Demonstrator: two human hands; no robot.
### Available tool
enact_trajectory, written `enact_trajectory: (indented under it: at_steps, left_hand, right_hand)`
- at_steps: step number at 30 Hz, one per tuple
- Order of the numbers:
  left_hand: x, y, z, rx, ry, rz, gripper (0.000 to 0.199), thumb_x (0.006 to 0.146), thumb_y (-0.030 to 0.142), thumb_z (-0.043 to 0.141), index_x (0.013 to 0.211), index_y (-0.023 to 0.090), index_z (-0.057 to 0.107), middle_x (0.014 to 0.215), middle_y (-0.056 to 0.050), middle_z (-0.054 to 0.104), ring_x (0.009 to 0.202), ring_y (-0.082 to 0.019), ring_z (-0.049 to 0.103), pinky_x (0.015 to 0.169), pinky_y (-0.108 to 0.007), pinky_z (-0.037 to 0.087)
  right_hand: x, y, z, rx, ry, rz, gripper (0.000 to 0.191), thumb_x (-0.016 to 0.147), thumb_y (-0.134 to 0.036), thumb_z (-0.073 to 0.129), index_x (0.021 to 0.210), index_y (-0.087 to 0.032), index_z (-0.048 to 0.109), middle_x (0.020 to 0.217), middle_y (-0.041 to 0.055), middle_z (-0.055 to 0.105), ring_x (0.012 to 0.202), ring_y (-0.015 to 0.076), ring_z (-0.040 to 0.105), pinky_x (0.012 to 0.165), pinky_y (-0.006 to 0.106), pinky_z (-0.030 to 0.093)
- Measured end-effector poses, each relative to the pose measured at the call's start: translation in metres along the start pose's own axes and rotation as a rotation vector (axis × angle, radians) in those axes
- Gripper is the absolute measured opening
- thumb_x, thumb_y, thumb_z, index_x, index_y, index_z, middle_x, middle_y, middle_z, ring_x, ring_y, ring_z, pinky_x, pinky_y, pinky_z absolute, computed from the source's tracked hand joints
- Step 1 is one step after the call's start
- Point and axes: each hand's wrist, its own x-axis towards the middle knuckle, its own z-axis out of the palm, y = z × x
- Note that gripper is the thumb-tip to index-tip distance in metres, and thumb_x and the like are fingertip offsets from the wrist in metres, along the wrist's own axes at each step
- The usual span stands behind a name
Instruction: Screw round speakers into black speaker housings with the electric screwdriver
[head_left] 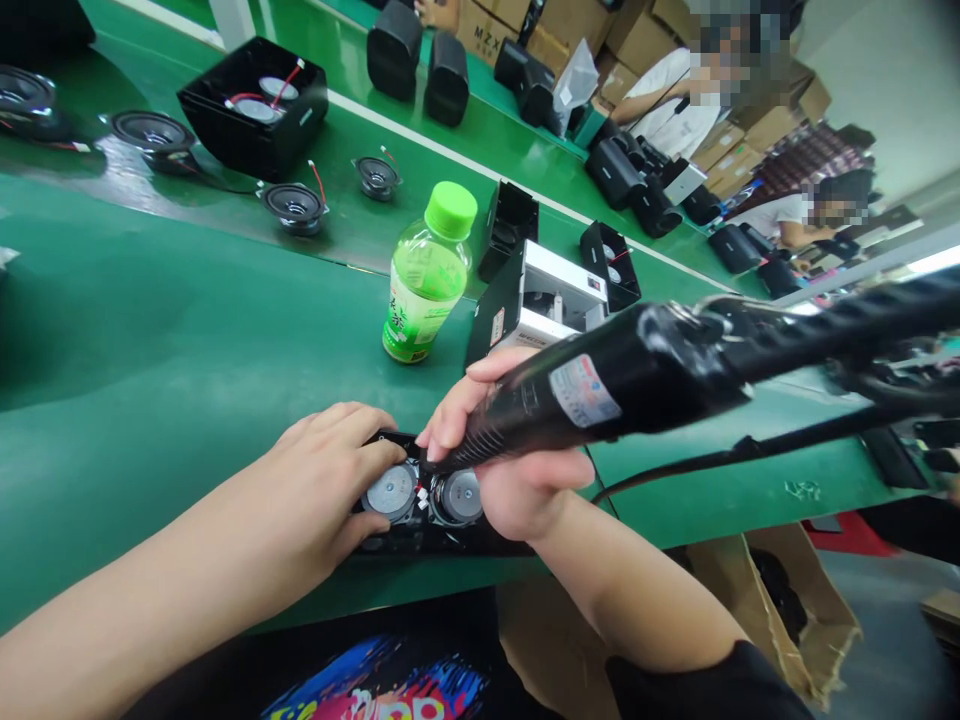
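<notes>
A black speaker panel (457, 541) lies on the green bench in front of me. Two round speaker drivers are set in it, magnets up: a left driver (391, 492) and a right driver (460, 494). Small white connectors (422, 498) sit between them. My left hand (330, 470) grips the panel's left end, thumb and fingers around the left driver. In my right hand (529, 490) is a black electric screwdriver (525, 400), tilted with its lower end over the panel between the drivers. Its tip is hidden behind my fingers.
A green-capped drink bottle (426, 285) and a white-topped screw feeder (559, 290) stand just beyond my hands. Loose speaker drivers (294, 207) and an open black housing (255, 110) lie further back. The screwdriver's cable (675, 455) trails right. Co-workers sit across the line.
</notes>
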Motion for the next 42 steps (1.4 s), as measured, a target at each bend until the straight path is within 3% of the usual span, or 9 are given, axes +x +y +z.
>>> enact_trajectory:
  at_steps: [4, 8, 12, 18, 24, 29, 33, 38, 42]
  left_hand:
    - [-0.002, 0.001, -0.002, -0.005, 0.009, -0.056, 0.037, 0.099, 0.031, 0.092, 0.136, 0.037, 0.093, 0.153, -0.011, 0.088, 0.138, -0.043, 0.087, 0.12, -0.067, 0.074]
    - [-0.004, -0.007, 0.001, -0.009, 0.002, -0.048, 0.038, 0.096, 0.035, 0.094, 0.134, 0.041, 0.093, 0.153, -0.007, 0.09, 0.135, -0.044, 0.088, 0.115, -0.064, 0.076]
    - [-0.008, -0.014, 0.009, -0.007, 0.073, -0.031, 0.03, 0.101, 0.044, 0.093, 0.131, 0.041, 0.092, 0.145, -0.006, 0.091, 0.128, -0.042, 0.089, 0.111, -0.06, 0.074]
    - [-0.011, -0.013, 0.014, -0.025, 0.132, 0.016, 0.026, 0.11, 0.048, 0.086, 0.135, 0.042, 0.089, 0.147, -0.005, 0.089, 0.128, -0.04, 0.088, 0.108, -0.059, 0.073]
    - [-0.004, -0.006, -0.001, -0.045, 0.108, 0.061, 0.032, 0.105, 0.038, 0.09, 0.138, 0.04, 0.089, 0.144, -0.006, 0.089, 0.127, -0.038, 0.088, 0.108, -0.054, 0.073]
    - [0.0, -0.001, -0.008, -0.048, 0.07, 0.071, 0.033, 0.108, 0.032, 0.082, 0.139, 0.038, 0.09, 0.15, -0.007, 0.088, 0.132, -0.036, 0.088, 0.109, -0.054, 0.074]
    - [-0.003, -0.001, -0.006, -0.038, 0.024, 0.036, 0.034, 0.107, 0.035, 0.084, 0.141, 0.034, 0.091, 0.155, -0.012, 0.087, 0.139, -0.042, 0.086, 0.116, -0.065, 0.074]
    - [-0.006, 0.003, -0.007, -0.062, -0.015, 0.005, 0.035, 0.104, 0.029, 0.088, 0.138, 0.033, 0.09, 0.158, -0.013, 0.085, 0.146, -0.045, 0.083, 0.121, -0.069, 0.073]
    - [-0.003, 0.008, -0.01, -0.069, -0.025, 0.013, 0.033, 0.102, 0.026, 0.089, 0.135, 0.032, 0.089, 0.158, -0.012, 0.085, 0.147, -0.045, 0.082, 0.122, -0.069, 0.072]
  right_hand:
    - [0.009, -0.051, -0.016, 0.157, 0.414, -0.014, 0.076, 0.107, -0.108, 0.071, 0.126, -0.037, 0.091, 0.07, -0.005, 0.073, 0.049, 0.021, 0.066, 0.049, 0.04, 0.063]
    - [0.021, -0.098, -0.062, -0.027, 0.453, -0.09, 0.056, 0.099, -0.09, 0.1, 0.113, -0.036, 0.098, 0.072, -0.0034, 0.079, 0.059, 0.0207, 0.074, 0.062, 0.04, 0.067]
    - [0.034, -0.083, -0.081, -0.131, 0.512, -0.092, 0.074, 0.089, -0.11, 0.091, 0.096, -0.036, 0.089, 0.065, -0.004, 0.074, 0.052, 0.0198, 0.069, 0.053, 0.038, 0.058]
    - [0.046, -0.053, -0.07, -0.157, 0.637, -0.083, 0.087, 0.094, -0.118, 0.073, 0.109, -0.034, 0.087, 0.059, -0.0069, 0.064, 0.043, 0.0182, 0.058, 0.042, 0.035, 0.046]
    - [0.026, -0.07, -0.069, -0.08, 0.611, 0.003, 0.076, 0.106, -0.102, 0.08, 0.124, -0.029, 0.092, 0.063, -0.0057, 0.07, 0.046, 0.0176, 0.06, 0.042, 0.034, 0.048]
    - [-0.027, -0.11, -0.059, 0.075, 0.359, 0.066, 0.025, 0.115, -0.057, 0.101, 0.136, -0.044, 0.098, 0.072, -0.0055, 0.077, 0.052, 0.02, 0.069, 0.058, 0.041, 0.071]
    - [-0.047, -0.119, -0.036, 0.07, 0.187, 0.307, 0.029, 0.124, -0.026, 0.087, 0.137, -0.052, 0.095, 0.084, -0.0027, 0.086, 0.071, 0.0247, 0.085, 0.078, 0.047, 0.08]
    - [-0.05, -0.091, 0.007, -0.011, 0.378, 0.198, 0.04, 0.138, -0.037, 0.056, 0.134, -0.047, 0.094, 0.075, -0.0025, 0.076, 0.064, 0.0213, 0.078, 0.07, 0.041, 0.075]
    - [-0.049, -0.075, 0.019, 0.035, 0.362, 0.168, 0.031, 0.132, -0.059, 0.069, 0.14, -0.044, 0.095, 0.074, -0.004, 0.074, 0.06, 0.0211, 0.073, 0.068, 0.043, 0.074]
